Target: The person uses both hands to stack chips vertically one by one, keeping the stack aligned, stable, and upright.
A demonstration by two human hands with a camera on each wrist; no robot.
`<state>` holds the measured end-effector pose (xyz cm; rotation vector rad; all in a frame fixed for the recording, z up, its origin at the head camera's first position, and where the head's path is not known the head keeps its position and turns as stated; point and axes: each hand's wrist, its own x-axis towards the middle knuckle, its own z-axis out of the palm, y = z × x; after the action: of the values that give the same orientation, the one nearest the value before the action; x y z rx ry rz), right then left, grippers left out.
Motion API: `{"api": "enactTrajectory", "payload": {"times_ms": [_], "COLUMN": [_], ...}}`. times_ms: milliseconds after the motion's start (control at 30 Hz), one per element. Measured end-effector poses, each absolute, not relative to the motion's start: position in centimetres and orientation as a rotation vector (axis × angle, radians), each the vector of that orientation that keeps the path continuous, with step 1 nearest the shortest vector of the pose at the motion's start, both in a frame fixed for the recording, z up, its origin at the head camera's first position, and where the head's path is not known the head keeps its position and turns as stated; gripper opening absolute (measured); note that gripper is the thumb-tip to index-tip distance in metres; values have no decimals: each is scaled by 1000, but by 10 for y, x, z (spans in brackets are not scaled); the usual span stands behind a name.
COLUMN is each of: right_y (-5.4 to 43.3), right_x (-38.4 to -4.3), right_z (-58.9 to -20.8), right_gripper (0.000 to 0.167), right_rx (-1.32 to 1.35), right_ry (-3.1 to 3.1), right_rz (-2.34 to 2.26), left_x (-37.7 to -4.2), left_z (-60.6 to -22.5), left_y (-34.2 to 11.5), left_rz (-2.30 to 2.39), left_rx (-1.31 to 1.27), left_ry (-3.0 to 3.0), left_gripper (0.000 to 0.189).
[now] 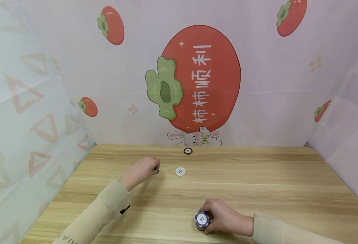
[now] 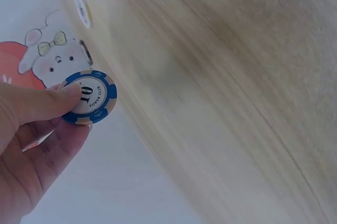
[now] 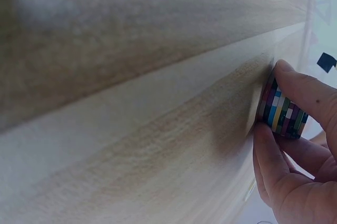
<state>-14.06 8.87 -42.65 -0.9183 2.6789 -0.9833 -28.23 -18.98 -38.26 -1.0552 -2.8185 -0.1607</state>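
Note:
My left hand [image 1: 143, 170] pinches a blue-and-tan poker chip [image 2: 93, 98] marked 10 between thumb and fingers, over the left part of the table. Near the front, my right hand [image 1: 224, 217] grips a stack of poker chips [image 3: 283, 109] from the side, thumb on one side and fingers on the other. In the right wrist view the stack's edges show several colours, and its base is right at the tabletop. From above, its top chip [image 1: 202, 220] is blue with a 10. A white chip [image 1: 180, 171] marked 50 lies to the right of my left hand.
A black chip [image 1: 188, 151] lies by the far edge of the wooden table [image 1: 258, 183]. Behind that edge hangs a pale backdrop [image 1: 121, 78] with printed red persimmons and a rabbit. More pale cloth [image 1: 20, 101] closes off the left side.

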Motion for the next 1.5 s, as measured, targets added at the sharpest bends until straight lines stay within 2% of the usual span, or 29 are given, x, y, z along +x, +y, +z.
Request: {"api": "enactTrajectory", "payload": {"times_ms": [767, 1000, 1200, 1500], "right_y": [88, 88, 88, 89], "right_x": [-141, -141, -140, -142], "right_z": [-426, -427, -427, -426], "right_gripper": [39, 39, 39, 39], "right_rx": [-933, -956, -970, -924], "right_ry": [2691, 2716, 2730, 2683], "right_rz": [-973, -960, -953, -962], "left_x": [-230, -219, -215, -209], "left_z": [-367, -362, -364, -369], "left_y": [-157, -147, -142, -137], "left_rz": [-175, -378, -579, -1060], "left_rx": [-1344, -1374, -1403, -1312], "left_ry": [-2693, -2814, -2846, -2973], "left_gripper": [15, 9, 12, 10]}}
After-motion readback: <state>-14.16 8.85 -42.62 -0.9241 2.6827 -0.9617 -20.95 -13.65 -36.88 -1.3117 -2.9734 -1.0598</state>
